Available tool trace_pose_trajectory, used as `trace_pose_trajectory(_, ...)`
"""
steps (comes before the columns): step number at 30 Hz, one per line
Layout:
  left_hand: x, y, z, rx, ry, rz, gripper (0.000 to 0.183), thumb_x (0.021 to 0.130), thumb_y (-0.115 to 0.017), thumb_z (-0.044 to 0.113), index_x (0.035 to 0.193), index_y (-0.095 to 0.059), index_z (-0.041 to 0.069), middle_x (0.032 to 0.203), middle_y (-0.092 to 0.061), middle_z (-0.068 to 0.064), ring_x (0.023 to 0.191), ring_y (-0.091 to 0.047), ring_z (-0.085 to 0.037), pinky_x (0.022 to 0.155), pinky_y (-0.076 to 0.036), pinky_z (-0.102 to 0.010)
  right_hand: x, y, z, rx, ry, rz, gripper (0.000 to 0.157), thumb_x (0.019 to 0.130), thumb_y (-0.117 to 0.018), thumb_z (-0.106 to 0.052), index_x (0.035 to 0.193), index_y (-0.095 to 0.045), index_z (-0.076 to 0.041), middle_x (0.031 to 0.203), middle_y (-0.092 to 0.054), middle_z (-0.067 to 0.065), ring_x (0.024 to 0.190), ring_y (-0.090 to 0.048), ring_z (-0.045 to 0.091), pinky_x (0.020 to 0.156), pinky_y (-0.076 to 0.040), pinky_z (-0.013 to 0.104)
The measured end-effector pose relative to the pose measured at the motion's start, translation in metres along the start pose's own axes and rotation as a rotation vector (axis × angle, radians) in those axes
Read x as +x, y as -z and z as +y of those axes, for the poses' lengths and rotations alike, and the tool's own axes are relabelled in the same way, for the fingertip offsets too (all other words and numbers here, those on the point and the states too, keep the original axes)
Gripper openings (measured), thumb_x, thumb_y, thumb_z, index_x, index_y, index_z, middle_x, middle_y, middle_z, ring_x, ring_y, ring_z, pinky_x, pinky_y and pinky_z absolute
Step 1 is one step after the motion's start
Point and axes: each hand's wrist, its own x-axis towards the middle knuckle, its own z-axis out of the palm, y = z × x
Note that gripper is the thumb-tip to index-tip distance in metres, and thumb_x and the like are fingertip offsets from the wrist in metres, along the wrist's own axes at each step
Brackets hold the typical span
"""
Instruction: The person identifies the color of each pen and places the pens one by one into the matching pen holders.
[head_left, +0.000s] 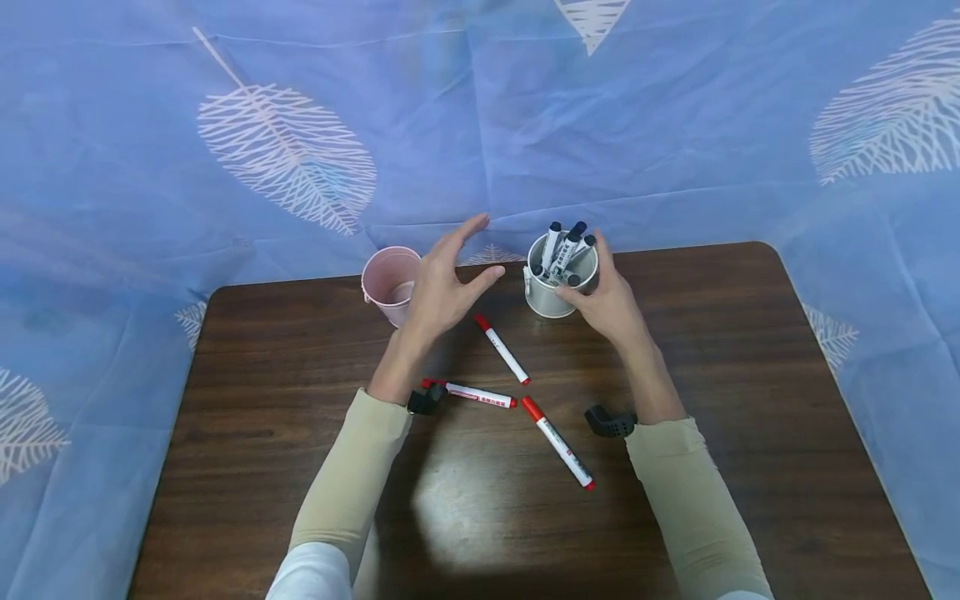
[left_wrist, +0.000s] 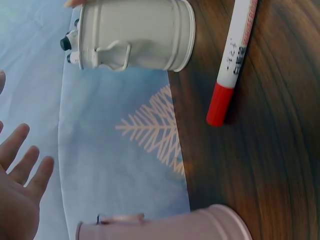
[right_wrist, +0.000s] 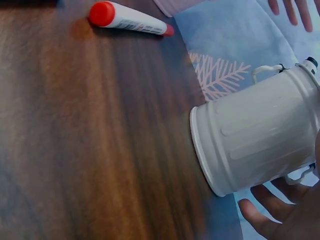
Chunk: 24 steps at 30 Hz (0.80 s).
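Note:
My right hand [head_left: 606, 302] is at the right side of a small white bucket [head_left: 549, 302], with the thumb at the front of the rim and the index finger at the back right, gripping it. Several black-capped markers [head_left: 564, 250] stand in that bucket. In the right wrist view the other fingers [right_wrist: 270, 205] spread loosely beside the white bucket. My left hand [head_left: 438, 287] is held up between the two buckets, fingers spread and holding nothing. It partly hides a pink bucket [head_left: 381, 302], which shows no markers inside.
Three red-capped markers lie on the brown wooden table [head_left: 262, 433]: one near the buckets [head_left: 504, 354], one by the left wrist [head_left: 480, 395], one farther forward [head_left: 558, 443]. Behind the table's back edge hangs a blue cloth [head_left: 660, 125] with white leaf prints.

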Motion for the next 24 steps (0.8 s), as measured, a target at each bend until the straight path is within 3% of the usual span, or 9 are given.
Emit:
trace_pose_trajectory(5, -0.005, 0.012, -0.004, 0.001, -0.005, 0.046, 0.071, 0.085, -0.08, 0.029, 0.147, -0.048, 0.014, 0.145, -0.053, 0.0, 0.143, -0.034, -0.012, 0.115, -0.028, -0.034, -0.003, 0.001, 0.004, 0.035, 0.014, 0.01, 0.114, 0.085, -0.079, -0.038, 0.159, 0.008, -0.034, 0.166, -0.009, 0.008, 0.15, -0.015, 0.032, 0.113, -0.025, 0.059)
trace_pose_trajectory(12, -0.014, 0.029, -0.015, 0.012, -0.022, 0.114, 0.074, 0.085, -0.081, 0.028, 0.149, -0.046, 0.013, 0.147, -0.051, -0.001, 0.146, -0.03, -0.017, 0.116, -0.027, -0.038, -0.011, 0.001, 0.013, 0.032, 0.057, 0.03, 0.118, 0.083, -0.08, -0.041, 0.16, 0.008, -0.028, 0.163, -0.018, 0.012, 0.149, -0.021, 0.028, 0.114, -0.025, 0.056)
trace_pose_trajectory(16, -0.021, 0.039, -0.023, 0.05, -0.014, 0.154, 0.076, 0.083, -0.082, 0.029, 0.148, -0.047, 0.013, 0.148, -0.051, 0.0, 0.146, -0.031, -0.018, 0.116, -0.027, -0.042, -0.015, 0.0, 0.017, -0.001, 0.068, 0.036, 0.119, 0.082, -0.081, -0.043, 0.16, 0.007, -0.024, 0.165, -0.013, 0.01, 0.149, -0.021, 0.03, 0.115, -0.022, 0.059)
trace_pose_trajectory(24, -0.034, 0.054, -0.037, 0.091, 0.008, 0.224, 0.075, 0.08, -0.084, 0.03, 0.146, -0.051, 0.016, 0.147, -0.051, 0.002, 0.145, -0.034, -0.023, 0.114, -0.029, -0.051, -0.023, -0.001, 0.018, -0.03, 0.074, 0.038, 0.118, 0.081, -0.082, -0.04, 0.16, 0.005, -0.026, 0.162, -0.021, 0.015, 0.148, -0.023, 0.033, 0.113, -0.022, 0.061)
